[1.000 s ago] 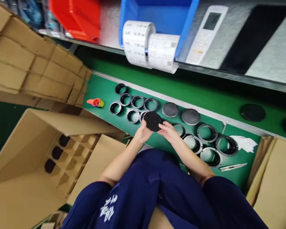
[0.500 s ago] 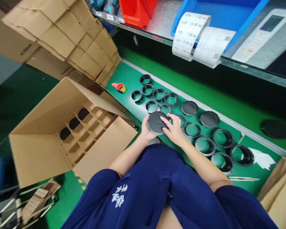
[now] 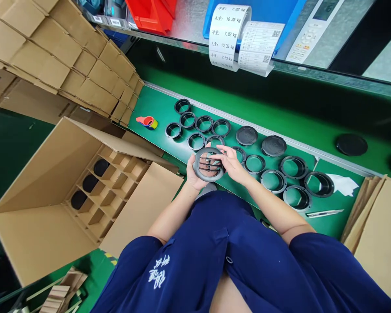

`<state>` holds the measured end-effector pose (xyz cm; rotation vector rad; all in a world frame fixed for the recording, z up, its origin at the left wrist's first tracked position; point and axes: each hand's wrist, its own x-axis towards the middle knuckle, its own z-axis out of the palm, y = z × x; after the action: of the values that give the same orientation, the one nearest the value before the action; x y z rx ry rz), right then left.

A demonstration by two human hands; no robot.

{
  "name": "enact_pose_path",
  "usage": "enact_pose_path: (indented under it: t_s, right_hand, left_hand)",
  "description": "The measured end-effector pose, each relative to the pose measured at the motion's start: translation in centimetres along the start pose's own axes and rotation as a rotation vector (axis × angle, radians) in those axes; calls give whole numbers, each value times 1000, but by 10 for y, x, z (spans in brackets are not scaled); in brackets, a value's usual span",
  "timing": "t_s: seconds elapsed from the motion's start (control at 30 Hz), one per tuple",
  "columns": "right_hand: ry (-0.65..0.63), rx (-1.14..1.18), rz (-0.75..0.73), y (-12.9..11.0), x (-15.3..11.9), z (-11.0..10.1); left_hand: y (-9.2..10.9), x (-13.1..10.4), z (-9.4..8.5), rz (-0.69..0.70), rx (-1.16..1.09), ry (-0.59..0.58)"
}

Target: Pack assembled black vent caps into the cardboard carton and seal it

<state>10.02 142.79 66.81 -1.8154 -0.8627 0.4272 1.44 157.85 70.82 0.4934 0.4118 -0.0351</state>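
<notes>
Over the near edge of the bench, my left hand (image 3: 194, 175) is closed around the rim of a round black air vent (image 3: 199, 173). The vent's slats stand tilted, with gaps that I can see through. My right hand (image 3: 232, 165) reaches in from the other side, its fingers at the vent's slats and rim. Whether the right fingers grip it or only touch it is hard to make out. Just beyond the hands, several black rings (image 3: 196, 135) lie on the green bench, and two black round caps (image 3: 246, 129) sit farther back.
To the left stands an open cardboard box (image 3: 45, 245) with dividers and several black round pieces inside. A utility knife (image 3: 325, 213) and white paper (image 3: 342, 184) lie at the right. A label roll (image 3: 230, 37) hangs over the shelf edge. Folded cardboard dividers (image 3: 61, 52) rise at the left.
The round vent showed a closed face before; now its slats are tilted open. Both hands stay on it. The head view has shifted, so the bench appears farther left.
</notes>
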Motion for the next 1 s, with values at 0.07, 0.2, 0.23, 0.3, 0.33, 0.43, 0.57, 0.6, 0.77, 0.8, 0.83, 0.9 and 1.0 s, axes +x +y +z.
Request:
enact_pose_path:
  t_s: [0.07,0.2,0.23,0.3,0.33,0.43,0.57,0.6,0.77,0.8,0.83,0.9,1.0]
  right_hand:
    - [4,103,63,0,-1,-3]
    - [8,157,102,-2,-4,-7]
    - [19,157,110,-2,-5,-7]
    - [33,156,123,-1,-7,-6]
    - [39,153,129,0,-8,-4]
    - [48,83,94,11,-13,10]
    - [-79,-147,-96,33,-24,34]
    - [-137,-176,-112,38,-26,38]
    - [-279,-135,1,58,-25,44]
    - [-252,-151,37,64,-22,41]
    - [-195,-196,89,71,-18,38]
    - [-23,-357,235,88,-8,30]
    - [125,-617,381,118,4,20]
  left_hand:
    - [0,4,3,-13,-23,1]
    - [-1,7,7,-45,-39,36]
    - [-2,8,8,-53,-33,40]
    - [-3,8,8,-65,-15,41]
    - [-3,9,7,-70,-7,43]
    - [-2,15,-3,-70,-17,73]
    - [-6,26,-31,-115,-19,287]
    - [-9,28,-37,-165,3,343]
    - [-29,36,-48,-355,54,336]
    - [-31,38,-48,-371,66,337]
    - [-31,39,-49,-383,90,356]
    - [-28,40,-54,-383,159,419]
    - [-19,37,-69,-361,220,472]
